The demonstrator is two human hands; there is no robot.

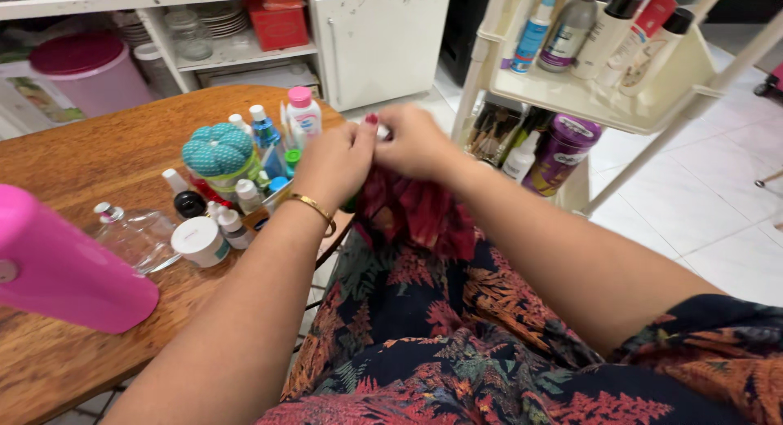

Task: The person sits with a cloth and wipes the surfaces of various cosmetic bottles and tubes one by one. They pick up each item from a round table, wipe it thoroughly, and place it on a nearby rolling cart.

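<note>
A small white object (382, 131) sat pinched between both hands above the lap, over a dark red cloth (416, 213). The left hand (334, 160) and right hand (416, 141) had their fingers clamped on it. Bottles (265, 131) crowded the wooden table (98, 156) nearby.

Both bare forearms reach forward and converge in front of the body. The left hand (333, 160) and right hand (418, 141) meet, knuckles up, fingers (371, 125) curled inward and pinched together at the tips, wrists slightly bent.
</note>
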